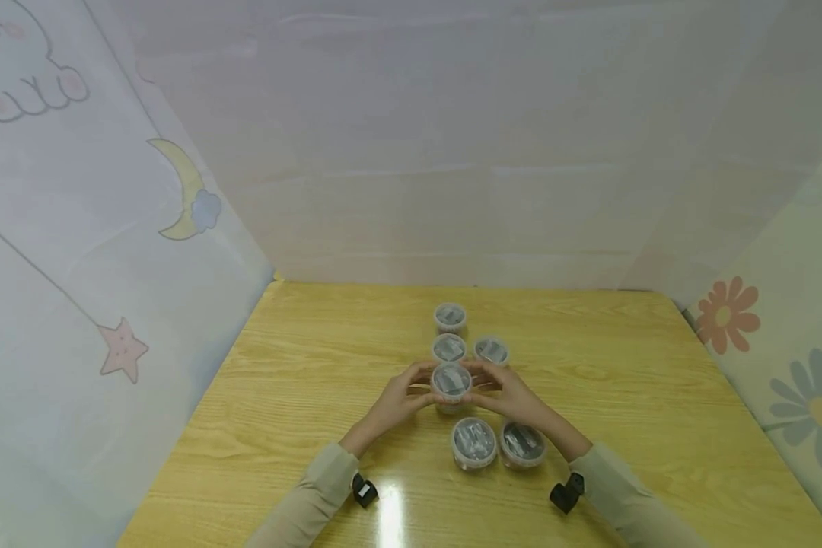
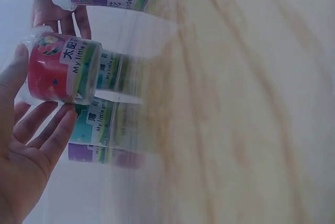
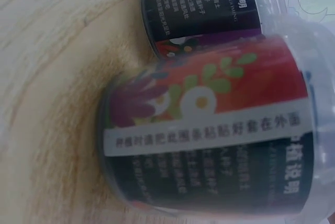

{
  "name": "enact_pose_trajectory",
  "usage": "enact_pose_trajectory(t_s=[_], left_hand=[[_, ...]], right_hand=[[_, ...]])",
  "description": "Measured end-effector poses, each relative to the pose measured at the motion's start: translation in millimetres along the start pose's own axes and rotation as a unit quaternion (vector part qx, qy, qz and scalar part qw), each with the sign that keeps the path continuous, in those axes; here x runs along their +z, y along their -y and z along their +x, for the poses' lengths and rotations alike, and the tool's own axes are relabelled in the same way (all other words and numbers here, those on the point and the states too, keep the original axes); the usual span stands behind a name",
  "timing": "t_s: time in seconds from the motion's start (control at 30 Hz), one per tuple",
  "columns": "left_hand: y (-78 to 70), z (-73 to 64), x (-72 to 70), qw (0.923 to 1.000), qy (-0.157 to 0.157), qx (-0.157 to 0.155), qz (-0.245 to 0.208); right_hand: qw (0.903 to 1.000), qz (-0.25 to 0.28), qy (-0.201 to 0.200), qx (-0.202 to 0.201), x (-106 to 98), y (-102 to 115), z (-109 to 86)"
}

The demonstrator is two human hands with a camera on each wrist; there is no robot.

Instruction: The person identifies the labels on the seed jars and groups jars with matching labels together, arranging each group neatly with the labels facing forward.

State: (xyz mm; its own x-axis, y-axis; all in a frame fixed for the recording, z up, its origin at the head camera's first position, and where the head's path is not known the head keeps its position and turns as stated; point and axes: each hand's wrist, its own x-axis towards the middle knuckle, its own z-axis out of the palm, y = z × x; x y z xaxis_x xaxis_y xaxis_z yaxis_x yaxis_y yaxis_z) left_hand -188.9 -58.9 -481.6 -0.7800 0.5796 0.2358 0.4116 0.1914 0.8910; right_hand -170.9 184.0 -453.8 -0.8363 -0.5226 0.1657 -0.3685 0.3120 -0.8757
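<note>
Both of my hands hold one clear-lidded plastic tub (image 1: 451, 379) between them, in the middle of the head view. Its label shows red on the tub (image 2: 55, 69) in the left wrist view, where its base is raised off the table. My left hand (image 1: 396, 399) grips its left side, thumb near the lid and fingers lower along the wall. From the right, my right hand (image 1: 514, 396) holds the opposite side; the right wrist view does not show that hand. Beyond the held tub stand a middle tub (image 1: 449, 348), a right tub (image 1: 492, 350) and a far tub (image 1: 450, 315).
Two more lidded tubs stand side by side nearer me, a left one (image 1: 473, 441) and a right one (image 1: 523, 443) below my right forearm. Everything is on a yellow wood-grain table (image 1: 301, 350). A pale wall (image 1: 438, 221) rises behind it, with printed panels at both sides.
</note>
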Motion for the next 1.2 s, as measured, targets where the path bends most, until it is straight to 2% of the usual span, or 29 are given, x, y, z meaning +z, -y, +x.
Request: enact_pose_trajectory(t_s=[0.1, 0.2, 0.33, 0.43, 0.63, 0.73, 0.97, 1.1, 1.2], left_hand=[[-4.0, -0.1, -0.9, 0.9999, 0.002, -0.007, -0.009], [-1.1, -0.2, 0.6, 0.9999, -0.007, -0.009, -0.006], [16.0, 0.2, 4.0, 0.9997, -0.016, -0.016, 0.013], [29.4, 0.9, 5.5, 0.9994, -0.015, -0.025, 0.019], [36.9, 0.7, 5.5, 0.9995, -0.008, -0.023, 0.021], [33.9, 0.2, 5.8, 0.9996, -0.003, -0.017, 0.024], [2.3, -2.8, -0.2, 0.9993, 0.019, -0.026, 0.017], [-2.8, -2.7, -1.7, 0.9992, 0.025, -0.026, 0.017], [0.8, -2.6, -0.8, 0.9994, 0.022, -0.023, 0.015]], right_hand=[[0.9999, -0.011, 0.004, 0.003, 0.5, -0.3, -0.4], [0.9997, -0.02, 0.01, -0.002, 1.2, -0.8, -0.6], [0.9995, -0.023, 0.017, -0.014, 2.4, -4.7, -0.2], [0.9993, -0.028, 0.018, -0.018, 5.0, -17.0, 0.6], [0.9987, -0.046, 0.015, -0.016, 8.7, -42.2, 2.8], [0.9985, -0.049, 0.017, -0.019, 8.8, -45.0, 3.3], [0.9972, -0.068, 0.019, -0.022, 8.9, -43.2, 3.0], [0.997, -0.072, 0.021, -0.02, 8.4, -42.2, 3.0], [0.9971, -0.07, 0.022, -0.019, 7.9, -41.7, 3.1]])
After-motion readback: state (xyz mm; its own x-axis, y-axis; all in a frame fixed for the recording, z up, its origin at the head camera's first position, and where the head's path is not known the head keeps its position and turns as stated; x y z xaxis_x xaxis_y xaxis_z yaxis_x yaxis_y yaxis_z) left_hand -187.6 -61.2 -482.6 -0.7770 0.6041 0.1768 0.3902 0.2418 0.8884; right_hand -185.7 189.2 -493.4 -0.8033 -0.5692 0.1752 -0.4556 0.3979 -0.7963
